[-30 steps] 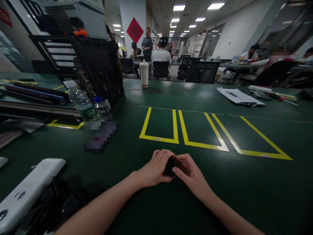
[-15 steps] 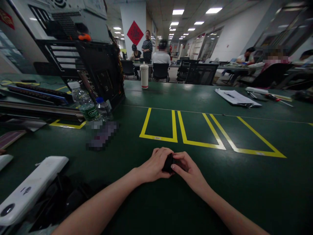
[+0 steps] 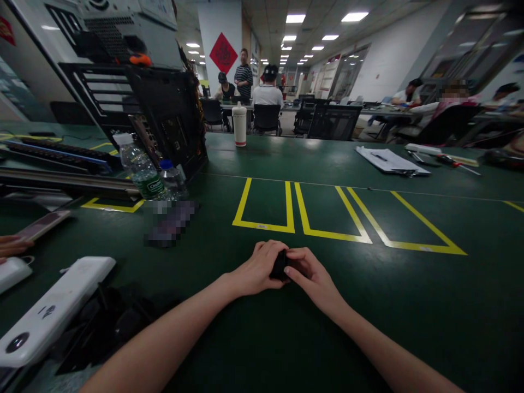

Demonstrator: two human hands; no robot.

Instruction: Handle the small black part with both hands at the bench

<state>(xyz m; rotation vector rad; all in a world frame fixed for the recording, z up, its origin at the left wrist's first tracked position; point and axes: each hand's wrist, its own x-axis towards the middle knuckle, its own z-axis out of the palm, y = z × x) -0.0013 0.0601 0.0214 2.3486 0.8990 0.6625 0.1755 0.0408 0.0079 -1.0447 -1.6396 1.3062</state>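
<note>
Between my two hands is a small black object (image 3: 279, 266), mostly covered by fingers; its exact kind does not show. My left hand (image 3: 258, 268) curls around its left side, with the fingers over the top and the thumb below. From the right, my right hand (image 3: 311, 274) touches it with bent fingers and the thumb. Both hands are low over the dark green table (image 3: 262, 338), just in front of the yellow tape outlines (image 3: 262, 225).
Leftward stand bottles (image 3: 141, 172), a black computer case (image 3: 164, 114) and a white device (image 3: 57, 311) beside dark parts. Another person's hand (image 3: 12, 245) reaches toward a flat phone-like object (image 3: 45, 225). Farther back are a white tumbler (image 3: 239, 125), a clipboard (image 3: 391, 160) and a screwdriver (image 3: 450, 160).
Both hands keep their hold on the black object, with little finger movement. The view has shifted slightly. Another person's hand has come in at the left edge beside the flat phone-like object.
</note>
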